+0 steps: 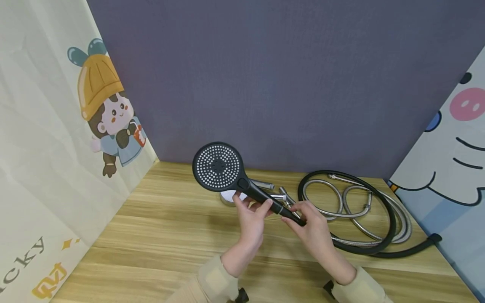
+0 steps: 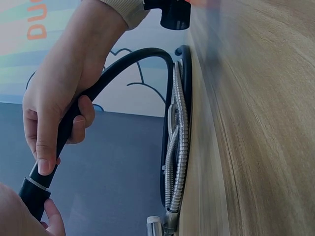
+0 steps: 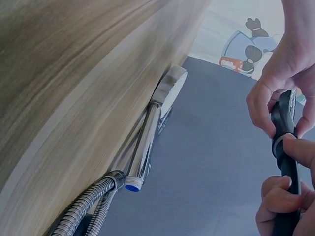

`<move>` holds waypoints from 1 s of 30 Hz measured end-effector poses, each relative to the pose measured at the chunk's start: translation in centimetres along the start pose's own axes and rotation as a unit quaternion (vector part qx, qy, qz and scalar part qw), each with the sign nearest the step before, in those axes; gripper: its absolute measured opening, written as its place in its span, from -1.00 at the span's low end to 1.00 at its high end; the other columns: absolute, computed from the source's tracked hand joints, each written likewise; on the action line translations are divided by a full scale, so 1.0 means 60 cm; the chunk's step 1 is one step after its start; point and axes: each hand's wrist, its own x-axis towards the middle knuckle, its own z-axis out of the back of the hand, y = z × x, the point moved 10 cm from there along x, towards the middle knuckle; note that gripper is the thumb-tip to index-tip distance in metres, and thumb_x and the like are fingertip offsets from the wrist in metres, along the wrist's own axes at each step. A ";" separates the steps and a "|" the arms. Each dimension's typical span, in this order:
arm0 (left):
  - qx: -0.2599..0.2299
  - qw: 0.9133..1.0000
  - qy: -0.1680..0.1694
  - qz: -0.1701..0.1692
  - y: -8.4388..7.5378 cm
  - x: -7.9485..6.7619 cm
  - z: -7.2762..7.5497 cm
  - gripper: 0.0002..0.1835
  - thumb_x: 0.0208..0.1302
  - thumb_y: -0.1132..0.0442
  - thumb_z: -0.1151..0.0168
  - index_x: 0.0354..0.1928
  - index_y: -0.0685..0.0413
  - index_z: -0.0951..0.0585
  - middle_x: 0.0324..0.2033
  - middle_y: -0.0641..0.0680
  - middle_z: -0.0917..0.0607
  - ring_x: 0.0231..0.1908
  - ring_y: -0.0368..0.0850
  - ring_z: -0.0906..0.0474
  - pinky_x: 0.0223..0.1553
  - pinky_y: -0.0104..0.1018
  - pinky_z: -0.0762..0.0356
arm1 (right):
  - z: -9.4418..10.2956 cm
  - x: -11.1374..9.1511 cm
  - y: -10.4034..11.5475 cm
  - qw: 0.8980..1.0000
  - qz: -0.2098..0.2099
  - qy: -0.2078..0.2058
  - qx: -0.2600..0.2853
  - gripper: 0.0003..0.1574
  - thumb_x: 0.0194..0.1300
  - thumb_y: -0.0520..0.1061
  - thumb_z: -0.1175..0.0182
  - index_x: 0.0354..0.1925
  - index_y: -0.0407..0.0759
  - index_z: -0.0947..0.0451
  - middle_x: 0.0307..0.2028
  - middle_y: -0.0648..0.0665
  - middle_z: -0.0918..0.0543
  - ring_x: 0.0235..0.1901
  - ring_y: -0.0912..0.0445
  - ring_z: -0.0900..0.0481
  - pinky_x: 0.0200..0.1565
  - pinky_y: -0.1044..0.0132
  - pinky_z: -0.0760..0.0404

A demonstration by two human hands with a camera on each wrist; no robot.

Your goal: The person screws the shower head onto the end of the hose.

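A black hand shower head (image 1: 217, 166) is held above the table, its dotted spray face toward the head camera. My left hand (image 1: 251, 223) grips its handle between thumb and fingers, just below the round head. At the handle's lower end my right hand (image 1: 313, 229) holds the end of a black hose (image 2: 123, 65), fingers curled round it. A pale ring shows at the joint between handle and hose in the left wrist view. The hose arches from the right hand down to a coil on the table. Whether the joint is tight cannot be told.
Behind the hands a chrome shower head (image 3: 145, 140) lies on the wooden table (image 1: 159, 227), its blue-centred threaded end near metal hoses (image 3: 83, 206). Coiled metal and black hoses lie at right. A dark panel (image 1: 265, 84) stands behind, with printed walls at both sides.
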 end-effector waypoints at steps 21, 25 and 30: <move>0.013 1.000 -0.001 0.006 -0.002 -0.001 -0.002 -0.09 -0.02 0.58 -0.29 0.30 -0.03 -0.03 -0.05 0.24 -0.48 -0.26 -0.06 -0.59 -0.24 -0.10 -0.72 | -0.008 -0.002 -0.003 0.999 -0.013 0.017 -0.029 -0.62 -0.16 -0.14 -0.53 -0.31 -0.18 -0.62 -0.28 -0.02 -0.61 -0.29 0.13 -0.61 -0.44 0.26 -0.63; 0.010 1.000 0.001 0.003 -0.001 0.000 -0.002 -0.09 -0.03 0.60 -0.28 0.30 -0.01 -0.03 -0.04 0.30 -0.48 -0.27 -0.06 -0.59 -0.25 -0.10 -0.72 | -0.010 -0.003 -0.002 0.999 -0.014 0.023 -0.023 -0.64 -0.14 -0.15 -0.51 -0.32 -0.18 -0.61 -0.29 0.00 -0.61 -0.31 0.13 -0.61 -0.43 0.27 -0.63; 0.005 1.000 0.009 -0.004 -0.001 0.000 -0.003 -0.09 -0.03 0.60 -0.27 0.31 0.00 -0.03 -0.05 0.30 -0.49 -0.29 -0.07 -0.60 -0.27 -0.12 -0.73 | -0.013 -0.003 -0.005 0.999 -0.021 0.031 -0.010 -0.67 -0.12 -0.17 -0.50 -0.34 -0.18 -0.61 -0.30 0.01 -0.61 -0.34 0.13 -0.60 -0.47 0.32 -0.59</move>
